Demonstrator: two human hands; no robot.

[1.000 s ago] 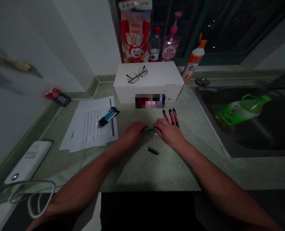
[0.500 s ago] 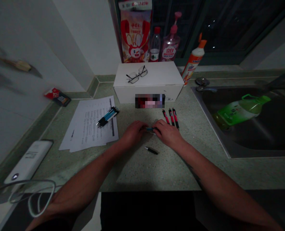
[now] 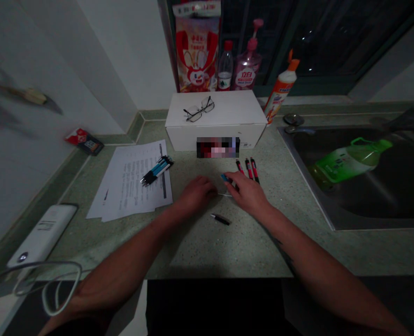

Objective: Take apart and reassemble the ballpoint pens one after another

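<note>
Two hands meet over small pen parts in front of the white box (image 3: 224, 122).
The left hand (image 3: 198, 192) has curled, shadowed fingers, so I cannot tell whether they pinch anything; the right hand (image 3: 247, 190) pinches a blue pen piece (image 3: 224, 178) (only its end shows) at its fingertips, between the hands. Farther from the box, a thin white rod (image 3: 224, 194) spans their gap, its ends unclear; farther still lies a black pen part (image 3: 220, 219).
</note>
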